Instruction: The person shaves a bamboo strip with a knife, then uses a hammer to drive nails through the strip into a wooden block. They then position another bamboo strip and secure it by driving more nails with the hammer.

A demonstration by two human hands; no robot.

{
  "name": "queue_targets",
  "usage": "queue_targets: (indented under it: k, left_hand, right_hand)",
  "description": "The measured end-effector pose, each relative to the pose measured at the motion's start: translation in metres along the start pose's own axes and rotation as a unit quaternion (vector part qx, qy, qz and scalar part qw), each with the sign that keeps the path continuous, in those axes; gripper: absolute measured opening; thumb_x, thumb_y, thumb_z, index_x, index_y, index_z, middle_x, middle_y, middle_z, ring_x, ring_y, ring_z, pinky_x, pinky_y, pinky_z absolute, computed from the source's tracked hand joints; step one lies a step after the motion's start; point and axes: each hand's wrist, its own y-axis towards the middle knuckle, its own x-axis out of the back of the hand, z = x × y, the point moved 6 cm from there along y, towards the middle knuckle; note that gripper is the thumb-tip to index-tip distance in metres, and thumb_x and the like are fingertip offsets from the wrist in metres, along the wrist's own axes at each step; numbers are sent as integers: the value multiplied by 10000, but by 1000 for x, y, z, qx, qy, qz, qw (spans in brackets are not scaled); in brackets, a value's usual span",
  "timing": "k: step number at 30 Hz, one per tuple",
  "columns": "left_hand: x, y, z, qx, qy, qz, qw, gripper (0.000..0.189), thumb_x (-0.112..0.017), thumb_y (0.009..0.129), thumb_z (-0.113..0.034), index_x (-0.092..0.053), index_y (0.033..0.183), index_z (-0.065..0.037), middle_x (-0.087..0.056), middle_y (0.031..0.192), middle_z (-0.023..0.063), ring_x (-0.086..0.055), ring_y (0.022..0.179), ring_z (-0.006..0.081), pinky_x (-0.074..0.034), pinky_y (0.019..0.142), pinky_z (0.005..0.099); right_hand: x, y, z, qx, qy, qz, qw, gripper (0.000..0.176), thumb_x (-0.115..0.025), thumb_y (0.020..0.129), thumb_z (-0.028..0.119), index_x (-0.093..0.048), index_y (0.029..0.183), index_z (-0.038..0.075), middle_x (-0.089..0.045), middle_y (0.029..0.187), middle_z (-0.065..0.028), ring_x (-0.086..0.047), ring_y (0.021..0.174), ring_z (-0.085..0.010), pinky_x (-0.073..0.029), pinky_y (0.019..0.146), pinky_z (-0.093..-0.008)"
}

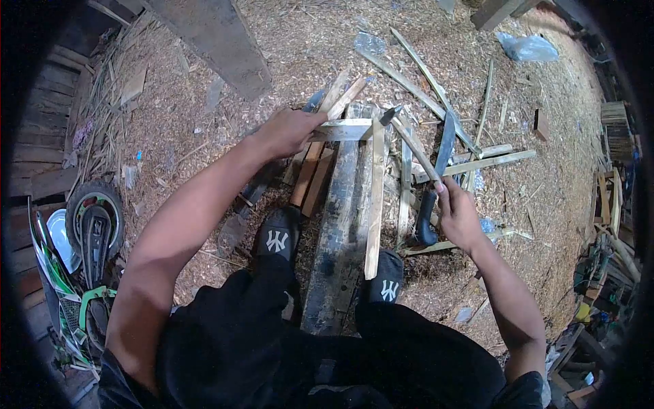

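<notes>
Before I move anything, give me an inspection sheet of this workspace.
Surface: worn beam between the feet; shavings cover the ground.
Work pieces: pale crosspiece over the beam's far end, long strip meeting it.
Hands: left hand grips the crosspiece; right hand holds a hammer by its handle, head near that joint.
Clutter: machete and loose strips at right; plastic bag beyond.
Cables: nothing seen.
Surroundings: bike at far left.

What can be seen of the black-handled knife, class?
The knife has a long, dark, metal-looking blade and a black handle with a hooked end. It lies among wooden strips above chip-strewn ground, blade pointing away from the person. The right hand is beside it; contact is unclear.
</notes>
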Motion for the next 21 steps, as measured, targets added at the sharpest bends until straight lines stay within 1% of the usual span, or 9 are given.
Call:
queue_targets:
  k: [2, 4, 8, 9, 12, 13, 16, 20, 21]
  left_hand:
    - [2, 2, -4, 13, 7, 9, 1000, 508, -597, 897, -88, -497, 1391, -151, -695, 1062, 223, -668, 999, 432, -534, 843, 545]
    - [0, 2, -2, 26, 2, 4, 1000, 304, -610, 889, -97, -544, 1185, -116, -707, 1018, 198, -675, 988, 432, -523, 819, 558]
    - [2, 2, -4, 5, 2, -10, 1000, 293, -611, 888, -91, -555, 1175, -118, -712, 1014, 190, -679, 990, 427, -523, 827, 552]
    - [4, 3, -6, 4, 2, -9, 1000, 288, -613, 884, -87, -561, 1165, -118, -713, 1010, 186, -681, 991, 423, -523, 831, 550]
    - [7, 6, -5, 10, 10, -1, 1000, 281, -621, 876, -85, -573, 1151, -119, -714, 1000, 181, -684, 991, 416, -525, 835, 547]
    - [5, 5, -4, 18, 18, 7, 1000, 281, -627, 872, -87, -578, 1146, -118, -714, 994, 179, -685, 992, 414, -526, 835, 546]
    - [3, 5, -4, 17, 27, 1, 999, 293, -641, 867, -99, -582, 1152, -124, -714, 998, 180, -688, 992, 410, -530, 832, 546]
    - [10, 8, -11, 3, 29, 15, 999, 299, -649, 867, -106, -584, 1158, -128, -714, 997, 185, -688, 987, 411, -533, 822, 547]
    - [10, 9, -8, 9, 29, 8, 999, 295, -648, 870, -112, -584, 1158, -128, -714, 994, 184, -689, 981, 411, -532, 815, 547]
  right_hand:
    - [2, 1, 1, -16, -11, 6, 1000, 266, -453, 1082, 235, -551, 1074, -12, -598, 747, -295, -607, 764, -527, -450, 664, -541]
    - [8, 0, 10, 27, 41, -42, 998, 265, -446, 1084, 225, -531, 1012, -16, -588, 719, -298, -600, 706, -523, -445, 619, -540]
    - [-8, 3, 6, 7, -14, -10, 1000, 230, -439, 1085, 186, -509, 984, -9, -553, 644, -269, -573, 598, -481, -417, 557, -514]
    - [-9, 7, 9, 40, -27, -32, 998, 224, -435, 1087, 190, -505, 1007, -6, -542, 625, -250, -565, 573, -470, -405, 537, -505]
    - [7, 6, 11, 22, -1, -33, 999, 222, -432, 1087, 195, -496, 1016, -5, -545, 627, -256, -573, 590, -483, -406, 536, -512]
    - [11, 4, 14, 61, 18, -83, 995, 229, -433, 1088, 208, -492, 1015, -1, -542, 621, -254, -569, 588, -487, -401, 530, -511]
    - [5, -6, 12, 86, 39, -92, 991, 239, -433, 1088, 225, -491, 1017, 5, -561, 639, -262, -576, 605, -495, -415, 542, -518]
    - [-9, 6, -9, 43, -66, -47, 996, 254, -427, 1090, 236, -498, 1002, 9, -608, 680, -271, -616, 593, -465, -457, 570, -530]
    - [1, 4, 3, -47, -15, 4, 999, 243, -424, 1089, 229, -513, 1007, 19, -614, 667, -250, -616, 561, -443, -455, 553, -524]
